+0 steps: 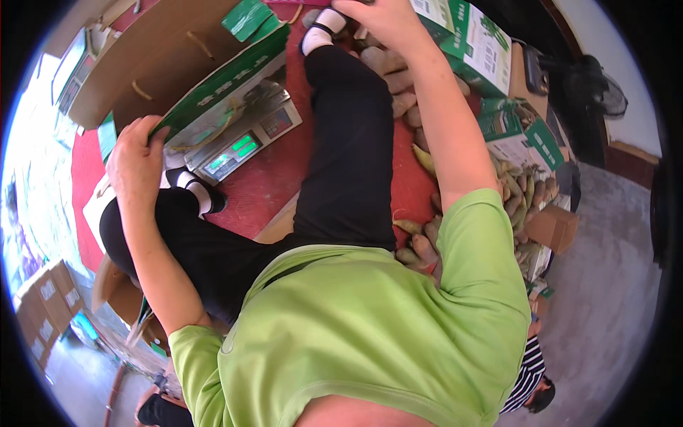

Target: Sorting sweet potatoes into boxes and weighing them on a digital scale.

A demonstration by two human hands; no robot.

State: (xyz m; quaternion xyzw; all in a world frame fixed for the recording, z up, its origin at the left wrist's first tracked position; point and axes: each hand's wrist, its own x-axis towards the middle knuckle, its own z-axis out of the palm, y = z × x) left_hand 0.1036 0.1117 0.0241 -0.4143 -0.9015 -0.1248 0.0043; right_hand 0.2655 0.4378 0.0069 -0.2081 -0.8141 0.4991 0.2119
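Observation:
My left hand point(136, 156) is closed on the near corner of an open cardboard box point(220, 84), thumb against its green edge. Brown inside and green outside, the box has rope loops in its wall. A digital scale point(283, 122) with a lit green display stands right by it, partly covered by the box. At the top edge, my right hand point(388, 27) reaches out over the far end of a pile of tubers point(384, 60), close to my foot. Its fingertips are cut off by the picture's edge, so what they hold, if anything, is hidden.
The red mat point(260, 196) lies between my spread legs. To the right are green-and-white boxes point(484, 50), a smaller open box point(523, 135), more tubers point(516, 196) and a black fan point(594, 89). Stacked cartons point(46, 306) stand lower left. A person in stripes point(530, 373) is lower right.

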